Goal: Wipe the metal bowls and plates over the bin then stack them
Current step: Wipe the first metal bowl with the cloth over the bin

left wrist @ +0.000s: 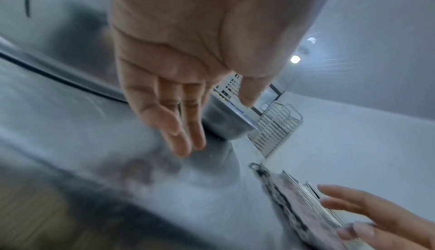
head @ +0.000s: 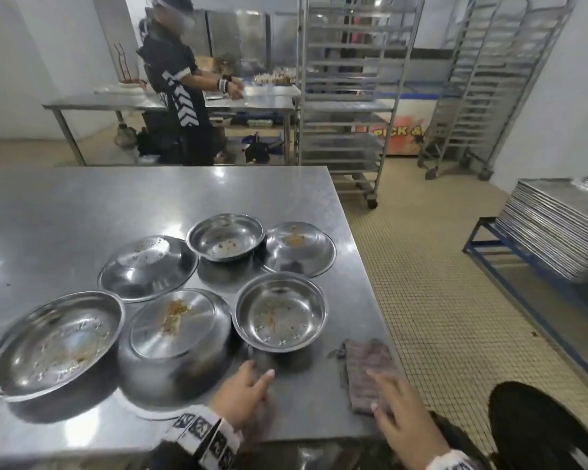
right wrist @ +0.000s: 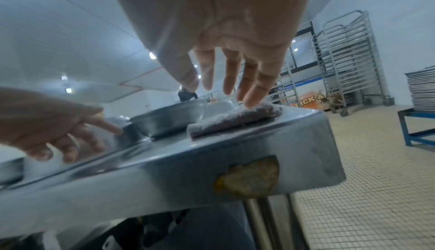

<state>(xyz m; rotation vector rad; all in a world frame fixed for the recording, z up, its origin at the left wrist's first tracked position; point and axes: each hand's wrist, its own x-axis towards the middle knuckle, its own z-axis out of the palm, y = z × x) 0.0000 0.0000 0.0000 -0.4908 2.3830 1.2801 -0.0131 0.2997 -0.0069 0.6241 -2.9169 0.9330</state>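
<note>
Six metal dishes stand close together on the steel desk (head: 82, 212), and all carry food crumbs. Three are upright: a wide bowl (head: 53, 344) at the near left, a smaller bowl (head: 280, 312) at the near right and another bowl (head: 225, 236) at the far side. Three lie upside down: one (head: 180, 322) between the two near bowls, one (head: 148, 268) behind it, and one (head: 298, 249) at the far right. A folded dark cloth (head: 364, 369) lies flat near the right corner of the desk. The right hand (head: 404, 415) has its fingers spread and straight, and the fingertips (right wrist: 250, 101) touch the cloth. The left hand (head: 243, 395) is relaxed with straight fingers and holds nothing; it hovers just before the near right bowl. A black round bin (head: 540, 429) stands on the tiled floor right of the desk. Another person (head: 180, 86) works at a far desk.
</note>
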